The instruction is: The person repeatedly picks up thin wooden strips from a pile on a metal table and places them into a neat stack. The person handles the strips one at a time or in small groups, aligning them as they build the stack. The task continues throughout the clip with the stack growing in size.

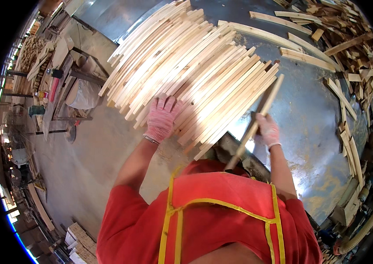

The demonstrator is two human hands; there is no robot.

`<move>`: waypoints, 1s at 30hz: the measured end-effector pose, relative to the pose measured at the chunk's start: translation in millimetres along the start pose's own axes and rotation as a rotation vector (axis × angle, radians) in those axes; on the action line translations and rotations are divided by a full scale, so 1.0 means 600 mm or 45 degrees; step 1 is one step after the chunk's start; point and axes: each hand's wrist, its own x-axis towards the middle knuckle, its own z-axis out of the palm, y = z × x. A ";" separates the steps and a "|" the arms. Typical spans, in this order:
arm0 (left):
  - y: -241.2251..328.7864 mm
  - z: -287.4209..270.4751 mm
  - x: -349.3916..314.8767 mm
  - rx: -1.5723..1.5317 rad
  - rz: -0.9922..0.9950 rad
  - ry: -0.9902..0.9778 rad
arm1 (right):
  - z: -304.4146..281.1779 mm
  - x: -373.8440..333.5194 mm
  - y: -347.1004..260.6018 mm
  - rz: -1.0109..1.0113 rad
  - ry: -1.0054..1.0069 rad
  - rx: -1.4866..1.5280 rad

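Observation:
A broad layer of pale wooden strips (pixel 221 94) lies side by side in front of me, slanting from lower left to upper right. My left hand (pixel 163 115), in a pinkish knit glove, rests with fingers spread on the near left ends of the strips. My right hand (pixel 267 129), gloved alike, is closed around a single wooden strip (pixel 257 119) at about its middle. That strip is tilted, its far end near the right edge of the layer and its near end close to my red apron (pixel 221 189). The right fingertips are partly hidden behind it.
A metal table (pixel 309 114) stretches to the right, dusted with sawdust. Loose wooden strips (pixel 307 59) lie along its far side, before a large heap of offcuts (pixel 362 48). A wooden stand with a white bag (pixel 84 94) is at left. A ribbed hose (pixel 367 229) curves at lower right.

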 end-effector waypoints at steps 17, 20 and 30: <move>0.032 -0.043 0.022 -0.282 -0.255 -0.153 | 0.065 -0.040 -0.008 -0.034 -0.444 0.774; 0.110 -0.098 0.057 -1.087 -0.431 -0.133 | 0.057 -0.043 -0.025 -0.072 -0.413 1.090; 0.230 -0.146 0.145 -1.452 -0.696 -0.398 | -0.061 0.007 -0.076 0.247 -0.084 1.269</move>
